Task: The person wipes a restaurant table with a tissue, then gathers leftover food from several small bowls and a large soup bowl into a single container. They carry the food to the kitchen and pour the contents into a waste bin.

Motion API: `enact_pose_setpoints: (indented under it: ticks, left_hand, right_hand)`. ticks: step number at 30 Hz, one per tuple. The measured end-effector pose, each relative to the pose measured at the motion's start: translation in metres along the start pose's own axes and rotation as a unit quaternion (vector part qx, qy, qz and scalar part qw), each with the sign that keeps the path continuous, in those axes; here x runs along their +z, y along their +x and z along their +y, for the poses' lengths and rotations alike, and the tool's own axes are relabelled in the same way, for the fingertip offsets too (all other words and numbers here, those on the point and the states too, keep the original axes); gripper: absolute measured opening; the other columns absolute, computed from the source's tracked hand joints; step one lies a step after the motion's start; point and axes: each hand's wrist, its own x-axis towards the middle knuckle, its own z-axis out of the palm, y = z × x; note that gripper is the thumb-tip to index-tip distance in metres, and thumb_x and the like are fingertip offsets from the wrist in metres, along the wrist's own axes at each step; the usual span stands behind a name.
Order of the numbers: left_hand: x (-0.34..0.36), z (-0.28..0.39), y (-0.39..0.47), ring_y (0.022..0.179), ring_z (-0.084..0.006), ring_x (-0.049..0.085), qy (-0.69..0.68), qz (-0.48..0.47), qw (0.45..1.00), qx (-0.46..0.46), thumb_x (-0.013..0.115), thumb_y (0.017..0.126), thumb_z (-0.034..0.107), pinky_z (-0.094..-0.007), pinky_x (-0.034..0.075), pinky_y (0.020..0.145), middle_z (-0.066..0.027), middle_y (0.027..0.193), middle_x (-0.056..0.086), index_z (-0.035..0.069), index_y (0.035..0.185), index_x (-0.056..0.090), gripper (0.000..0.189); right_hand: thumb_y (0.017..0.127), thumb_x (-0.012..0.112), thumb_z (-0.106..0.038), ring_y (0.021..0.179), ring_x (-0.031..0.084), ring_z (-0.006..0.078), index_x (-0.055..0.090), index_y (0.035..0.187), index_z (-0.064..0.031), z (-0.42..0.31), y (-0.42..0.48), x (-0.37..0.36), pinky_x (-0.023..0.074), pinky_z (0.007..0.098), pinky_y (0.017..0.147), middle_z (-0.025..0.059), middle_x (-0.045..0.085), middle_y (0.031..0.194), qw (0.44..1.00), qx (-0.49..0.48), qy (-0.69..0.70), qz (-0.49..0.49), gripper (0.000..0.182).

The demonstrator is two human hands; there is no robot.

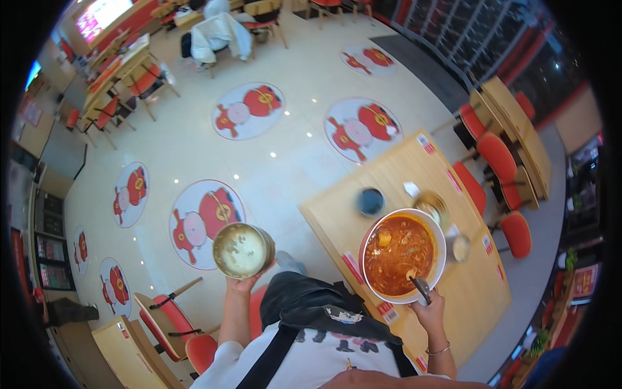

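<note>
My left hand (244, 284) grips a gold-toned metal bowl (266, 248) from below, out over the floor to the left of the table. Pale residue coats the bowl's inside. With my right hand (431, 312) I hold the near rim of a large white-rimmed bowl (441, 243) above the wooden table (330, 209). Red-orange soup (398, 248) with solid pieces fills much of it. A ladle or spoon with a dark handle (423, 290) leans out over the rim beside my right fingers. Part of the right hand is hidden under the bowl.
Beyond the large bowl, a dark cup (371, 202), a crumpled tissue (411, 188), a metal bowl (441, 206) and a cup (459, 248) stand on the table. Red chairs (516, 234) line its right side. Another red chair (170, 316) is behind my left arm. A seated person (218, 36) is far off.
</note>
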Motion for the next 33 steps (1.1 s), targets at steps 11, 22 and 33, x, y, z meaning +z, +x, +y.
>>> enact_pose_setpoints:
  ticks: [11,22,33]
  left_hand:
    - [0.031,0.246,-0.005,0.122,-0.0415,0.037,-0.072,-0.023,0.990,0.116,0.044,0.083,0.052,-0.0657,0.028,0.095,-0.0149,0.133,0.041,0.014,0.128,0.043,0.059]
    - [0.053,0.465,0.003,0.120,-0.0384,0.040,-0.126,-0.005,0.922,0.367,0.042,0.085,0.050,-0.0656,0.029,0.094,-0.0109,0.131,0.045,0.018,0.127,0.045,0.053]
    - [0.066,0.698,-0.011,0.119,-0.0383,0.041,-0.196,0.004,0.844,0.499,0.041,0.085,0.049,-0.0638,0.031,0.095,-0.0120,0.132,0.043,0.016,0.127,0.045,0.053]
  right_hand:
    - [0.058,0.067,-0.020,0.056,0.057,0.0322,0.058,0.059,-0.0010,-0.227,0.225,0.238,0.0458,0.0378,0.055,0.0173,0.057,0.060,0.986,-0.052,-0.029,-0.157,0.021]
    - [0.059,0.067,-0.022,0.059,0.057,0.0349,0.057,0.060,0.0004,-0.460,0.420,0.503,0.0451,0.0407,0.055,0.0192,0.057,0.062,0.915,-0.236,-0.058,-0.323,0.024]
    - [0.060,0.067,-0.020,0.050,0.055,0.0308,0.058,0.062,0.0013,-0.744,0.496,0.785,0.0432,0.0374,0.051,0.0173,0.056,0.055,0.846,-0.326,-0.017,-0.422,0.024]
